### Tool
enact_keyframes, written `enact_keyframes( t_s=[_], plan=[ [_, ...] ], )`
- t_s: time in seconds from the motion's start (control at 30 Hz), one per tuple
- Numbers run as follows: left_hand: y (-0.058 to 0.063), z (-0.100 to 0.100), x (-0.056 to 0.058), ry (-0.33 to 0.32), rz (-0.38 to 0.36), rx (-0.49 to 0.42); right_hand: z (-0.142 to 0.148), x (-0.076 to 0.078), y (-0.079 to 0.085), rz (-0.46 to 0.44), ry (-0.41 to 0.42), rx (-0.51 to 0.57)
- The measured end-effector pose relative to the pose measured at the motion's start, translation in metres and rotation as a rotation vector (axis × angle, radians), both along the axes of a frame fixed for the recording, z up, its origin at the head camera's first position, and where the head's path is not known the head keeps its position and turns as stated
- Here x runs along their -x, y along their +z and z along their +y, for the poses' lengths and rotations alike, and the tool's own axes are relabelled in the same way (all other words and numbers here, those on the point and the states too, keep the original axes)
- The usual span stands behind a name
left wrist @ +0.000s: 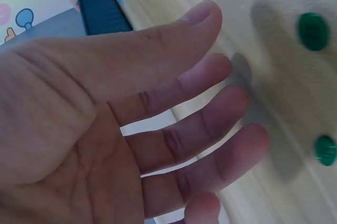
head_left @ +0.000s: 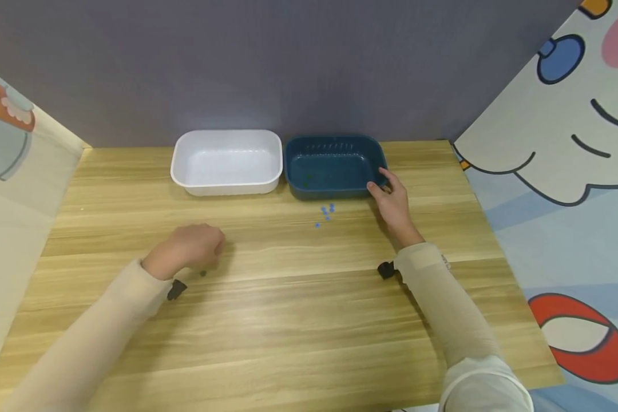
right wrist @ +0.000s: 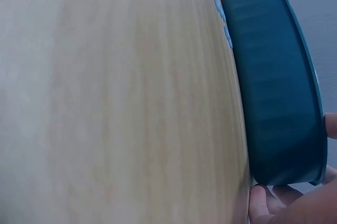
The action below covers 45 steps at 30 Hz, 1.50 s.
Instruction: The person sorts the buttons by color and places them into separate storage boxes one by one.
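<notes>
My left hand point(head_left: 187, 246) hovers over the left part of the table. In the left wrist view its fingers are loosely bent and apart from the thumb, with nothing between them. Two small green discs point(left wrist: 313, 31) lie on the wood beyond the fingertips. At the back, my right hand point(head_left: 391, 206) holds the right end of a dark blue plastic basin point(head_left: 329, 193), thumb at the rim. The right wrist view shows other fingers low against its end wall. Small green pieces point(head_left: 307, 181) are inside the basin.
A white basin point(head_left: 226, 189) stands directly left of the dark blue one, both near the grey back panel point(head_left: 226, 68). Several small blue pieces point(head_left: 327, 212) are scattered on the wooden table point(head_left: 288, 320) in front of the dark basin. Printed walls point(head_left: 541, 171) flank the table.
</notes>
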State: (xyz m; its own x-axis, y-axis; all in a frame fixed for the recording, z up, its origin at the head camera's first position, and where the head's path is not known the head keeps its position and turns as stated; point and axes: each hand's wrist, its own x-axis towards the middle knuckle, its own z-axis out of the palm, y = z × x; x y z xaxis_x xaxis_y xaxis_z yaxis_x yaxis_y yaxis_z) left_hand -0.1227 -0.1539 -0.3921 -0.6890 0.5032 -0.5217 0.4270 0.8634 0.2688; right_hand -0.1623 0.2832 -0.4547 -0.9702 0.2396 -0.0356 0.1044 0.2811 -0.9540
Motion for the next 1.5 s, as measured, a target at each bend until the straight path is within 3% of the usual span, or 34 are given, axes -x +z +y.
enact_keyframes(
  t_s=[0.23,0.47,0.6,0.93,1.23,1.5],
  plan=[
    [-0.005,-0.009,-0.008,-0.013,0.034,-0.003,0.0,0.0,0.004,-0.017,0.005,0.004],
    [-0.01,-0.016,-0.014,-0.028,0.057,0.044,-0.009,-0.01,0.031,-0.048,0.019,0.003],
    [-0.013,-0.018,-0.019,-0.018,0.053,0.034,-0.013,-0.016,0.038,-0.045,0.022,-0.002],
    [-0.022,-0.019,-0.032,0.075,0.121,-0.107,-0.013,-0.017,0.039,-0.05,0.006,0.004],
    [-0.02,-0.016,-0.038,0.038,0.176,-0.091,-0.014,-0.016,0.035,-0.061,0.022,0.007],
    [-0.02,-0.01,-0.038,0.055,0.248,-0.228,-0.014,-0.014,0.034,-0.055,0.018,0.001]
  ],
)
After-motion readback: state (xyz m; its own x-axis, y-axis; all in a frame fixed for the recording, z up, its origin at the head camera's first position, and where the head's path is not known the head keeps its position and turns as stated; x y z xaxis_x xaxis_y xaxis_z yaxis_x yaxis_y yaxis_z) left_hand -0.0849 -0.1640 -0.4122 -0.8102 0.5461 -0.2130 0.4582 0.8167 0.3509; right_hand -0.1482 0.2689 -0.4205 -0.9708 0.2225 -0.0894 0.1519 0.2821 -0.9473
